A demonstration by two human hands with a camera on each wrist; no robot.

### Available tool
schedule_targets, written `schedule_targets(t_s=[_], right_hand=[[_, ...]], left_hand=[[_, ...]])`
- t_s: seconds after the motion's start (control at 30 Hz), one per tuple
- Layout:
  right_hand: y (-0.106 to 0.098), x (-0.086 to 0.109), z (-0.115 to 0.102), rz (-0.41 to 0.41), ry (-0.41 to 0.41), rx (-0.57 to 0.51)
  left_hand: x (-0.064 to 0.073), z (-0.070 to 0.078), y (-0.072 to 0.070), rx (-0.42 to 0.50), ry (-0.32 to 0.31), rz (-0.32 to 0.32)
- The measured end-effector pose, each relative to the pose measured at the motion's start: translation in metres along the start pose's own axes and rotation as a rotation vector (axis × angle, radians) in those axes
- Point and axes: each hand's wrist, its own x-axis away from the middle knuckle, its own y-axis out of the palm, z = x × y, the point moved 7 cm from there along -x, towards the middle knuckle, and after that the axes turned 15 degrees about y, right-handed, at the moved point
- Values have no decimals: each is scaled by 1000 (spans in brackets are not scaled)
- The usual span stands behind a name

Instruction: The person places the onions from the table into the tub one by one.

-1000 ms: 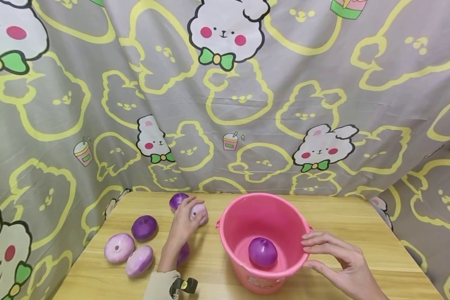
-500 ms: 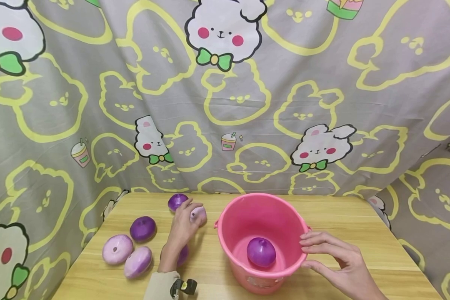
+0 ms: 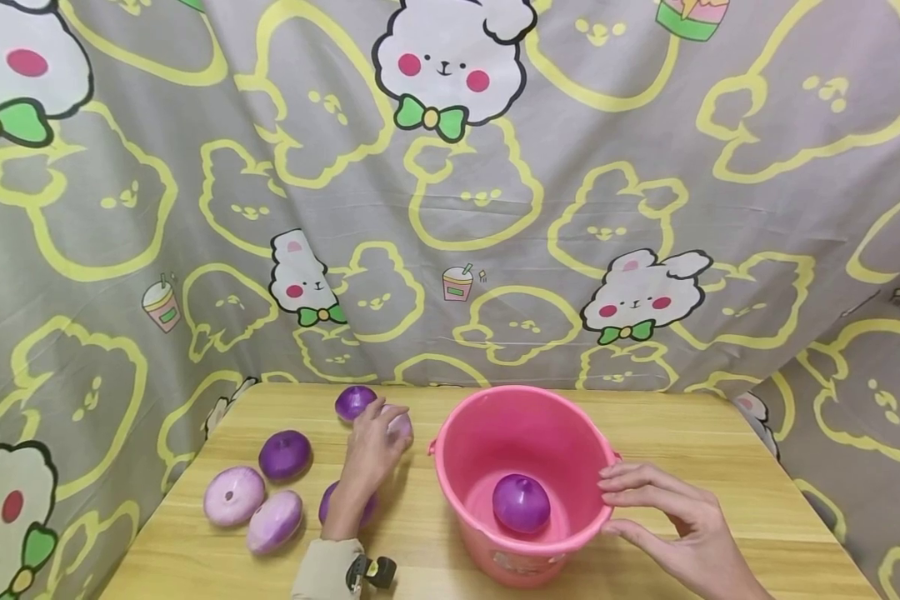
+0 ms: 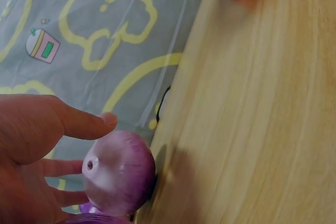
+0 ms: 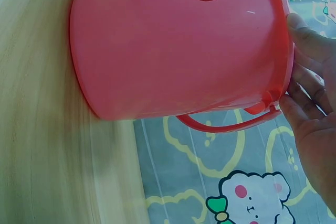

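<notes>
Nearest are a beige sleeve [image 3: 322, 571] and a black wrist device [image 3: 371, 572] of the left arm, above a light wood-grain table [image 3: 420, 533]. A round purple onion [image 3: 331, 503] is partly hidden behind that wrist. The right hand [image 3: 701, 523], with its thumb and fingers spread, touches the rim of a round pink plastic bucket [image 3: 525, 429], which stands upright and has one glossy violet onion [image 3: 521, 503] on its bottom. At the left lie a streaked white-violet onion [image 3: 275, 522], a pale spotted onion [image 3: 234, 496] and a deep-purple onion [image 3: 285, 455]. Farther, the left hand [image 3: 375, 442] has its fingers wide about a pale pinkish-purple onion [image 4: 122, 174] on the table; one cannot tell whether they all touch it. Just beside it lies a shiny dark-purple onion [image 3: 356, 403]. Behind hangs a grey cloth curtain [image 3: 420, 333] with yellow outlines and white rabbits.
</notes>
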Motion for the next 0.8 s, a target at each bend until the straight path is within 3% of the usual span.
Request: schedule_targets(t_s=[0.4, 0.6, 0.8], right_hand=[[1, -2, 2, -3, -8, 4], [0, 0, 4, -9, -5, -5], [0, 3, 5, -7, -1, -5]], left_hand=[[0, -3, 8, 66, 61, 33], [0, -4, 10, 116, 57, 52], [1, -6, 10, 91, 23, 31]])
